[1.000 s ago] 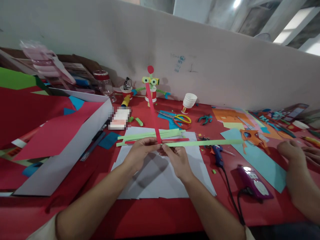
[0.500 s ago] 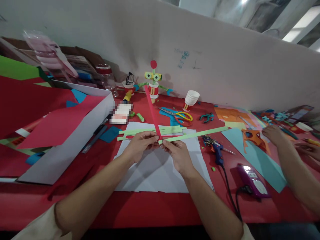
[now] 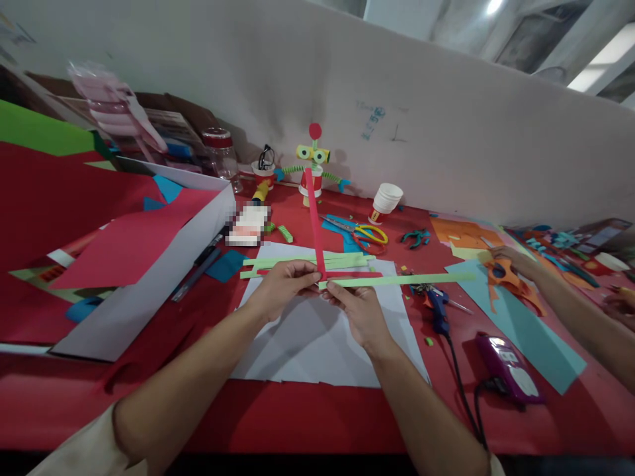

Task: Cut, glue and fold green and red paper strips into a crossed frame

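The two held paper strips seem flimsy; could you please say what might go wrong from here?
The light green strip, pinched near one end by the right hand, might sway and brush the glue gun it overlaps in view. The red strip at the left hand could slip where the two meet.

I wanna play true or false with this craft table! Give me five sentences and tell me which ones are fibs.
1. The right hand is pinching a light green strip. True.
2. The left hand is holding the scissors. False: its fingers are at the end of a red strip, and the scissors lie on blue paper.
3. The paper figure has a red circle at its top. True.
4. In the picture, the stack of paper cups is left of the paper figure. False: it is to the right.
5. A black cord comes from the blue glue gun. True.
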Action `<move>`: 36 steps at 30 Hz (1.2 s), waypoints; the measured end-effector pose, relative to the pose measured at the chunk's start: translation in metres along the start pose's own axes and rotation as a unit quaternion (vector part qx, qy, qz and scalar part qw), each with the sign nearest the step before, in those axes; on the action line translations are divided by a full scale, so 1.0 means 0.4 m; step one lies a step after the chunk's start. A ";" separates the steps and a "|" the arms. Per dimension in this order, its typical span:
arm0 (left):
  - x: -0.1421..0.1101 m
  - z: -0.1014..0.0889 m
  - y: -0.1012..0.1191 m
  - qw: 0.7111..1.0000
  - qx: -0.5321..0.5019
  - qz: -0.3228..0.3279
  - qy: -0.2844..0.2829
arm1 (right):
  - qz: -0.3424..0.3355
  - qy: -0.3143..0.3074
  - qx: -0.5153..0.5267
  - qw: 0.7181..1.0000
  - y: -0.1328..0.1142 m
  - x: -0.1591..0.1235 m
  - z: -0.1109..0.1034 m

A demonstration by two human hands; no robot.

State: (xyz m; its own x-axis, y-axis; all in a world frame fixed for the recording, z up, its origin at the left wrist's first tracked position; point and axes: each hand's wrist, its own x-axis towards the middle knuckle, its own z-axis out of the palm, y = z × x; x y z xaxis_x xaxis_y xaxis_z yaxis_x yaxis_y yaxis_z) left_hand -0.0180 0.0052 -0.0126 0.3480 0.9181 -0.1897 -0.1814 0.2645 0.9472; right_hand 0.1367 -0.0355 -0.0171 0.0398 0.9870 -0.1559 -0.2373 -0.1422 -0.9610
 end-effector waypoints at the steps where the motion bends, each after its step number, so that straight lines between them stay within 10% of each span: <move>1: 0.001 -0.001 -0.001 1.000 0.002 0.001 -0.006 | 0.004 -0.003 -0.001 1.000 -0.001 0.000 -0.002; 36: -0.019 0.031 -0.011 0.999 -0.047 0.009 -0.013 | 0.023 0.011 0.031 0.999 -0.002 0.007 -0.007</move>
State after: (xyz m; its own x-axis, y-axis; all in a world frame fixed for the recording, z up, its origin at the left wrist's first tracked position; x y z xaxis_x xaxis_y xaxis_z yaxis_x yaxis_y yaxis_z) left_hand -0.0086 -0.0067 -0.0120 0.3668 0.9155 -0.1650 -0.2727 0.2754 0.9219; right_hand 0.1399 -0.0327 -0.0173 0.0491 0.9776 -0.2048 -0.2995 -0.1812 -0.9367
